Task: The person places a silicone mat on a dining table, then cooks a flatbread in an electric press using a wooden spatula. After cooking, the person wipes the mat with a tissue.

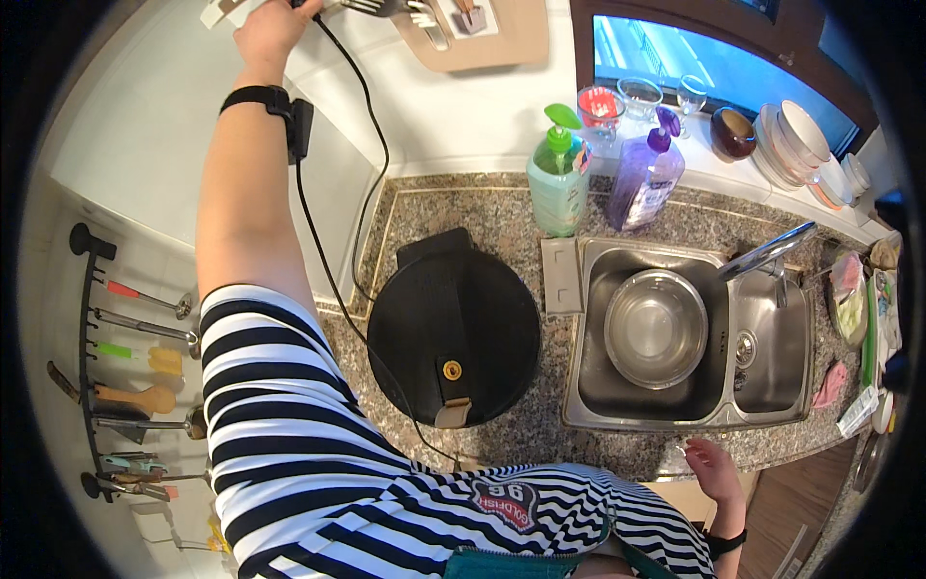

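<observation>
My left hand (269, 32) reaches up the wall to the top edge of the view. Its fingers are closed around the end of a black power cord (369, 108), beside a white fitting (221, 11) that is partly cut off. The cord hangs down to a round black electric griddle (452, 311), lid down, on the granite counter (492, 210). A tan handle (453, 413) and a gold-ringed button sit at the griddle's front. Low by the counter's front edge, my right hand (712, 467) holds nothing visible, its fingers loosely bent.
Right of the griddle is a double steel sink (723, 391) holding a metal bowl (656, 329), under a faucet (770, 250). Green-topped (557, 181) and purple-topped (647, 174) pump bottles stand behind. Dishes (792, 145) line the sill. Utensils hang from a left rack (88, 347).
</observation>
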Available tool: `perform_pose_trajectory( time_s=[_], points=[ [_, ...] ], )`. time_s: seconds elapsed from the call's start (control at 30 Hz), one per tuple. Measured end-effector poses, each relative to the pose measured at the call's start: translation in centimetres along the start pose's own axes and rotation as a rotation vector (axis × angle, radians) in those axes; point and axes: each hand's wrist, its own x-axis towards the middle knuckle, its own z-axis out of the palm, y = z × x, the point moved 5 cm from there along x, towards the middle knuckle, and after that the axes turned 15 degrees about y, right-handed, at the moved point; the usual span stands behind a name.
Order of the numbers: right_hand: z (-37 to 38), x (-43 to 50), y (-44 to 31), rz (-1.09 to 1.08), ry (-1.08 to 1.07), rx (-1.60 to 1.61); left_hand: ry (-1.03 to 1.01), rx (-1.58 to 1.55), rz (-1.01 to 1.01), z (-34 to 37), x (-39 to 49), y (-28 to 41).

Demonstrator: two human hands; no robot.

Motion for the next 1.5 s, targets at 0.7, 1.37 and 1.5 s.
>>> perform_pose_trajectory(
  time_s=[0.7, 1.37, 1.5],
  points=[
    [1.3, 2.6, 0.2, -0.104, -0.013, -0.056, 0.037, -0.056, 0.007, -1.7, -0.2, 1.3],
    [3.6, 0.4, 1.0, -0.128, -0.087, -0.166, 0.124, -0.440, -0.215, -4.7, -2.5, -4.4],
    [4.3, 2.4, -2.0, -0.374, -0.141, -0.110, 0.089, -0.510, -0.202, -4.4, -10.2, 1.0]
  ],
)
